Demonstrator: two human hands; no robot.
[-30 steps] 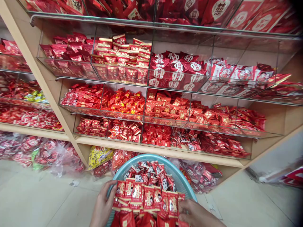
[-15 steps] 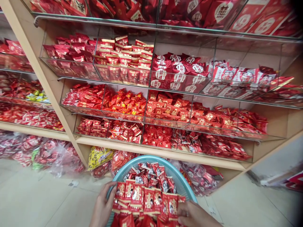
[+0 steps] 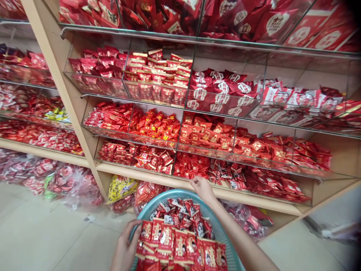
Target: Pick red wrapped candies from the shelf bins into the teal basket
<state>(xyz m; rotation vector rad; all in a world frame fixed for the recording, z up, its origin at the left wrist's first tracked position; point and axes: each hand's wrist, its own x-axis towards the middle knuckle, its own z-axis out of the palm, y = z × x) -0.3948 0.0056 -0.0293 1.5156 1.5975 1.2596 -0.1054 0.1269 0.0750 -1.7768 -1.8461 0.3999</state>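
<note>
Head view: above floor tiles [image 3: 70, 241], left hand [image 3: 126, 242] grips teal basket [image 3: 177, 193]; right hand [image 3: 201, 189], grip unclear, hovers by shelves [image 3: 254, 200].

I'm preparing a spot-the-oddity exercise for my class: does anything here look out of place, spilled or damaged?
One small thing: a pale scrap lies on the tiled floor, left of the blue basket, apart from the bagged goods. I see no clear spill or damage.
</note>
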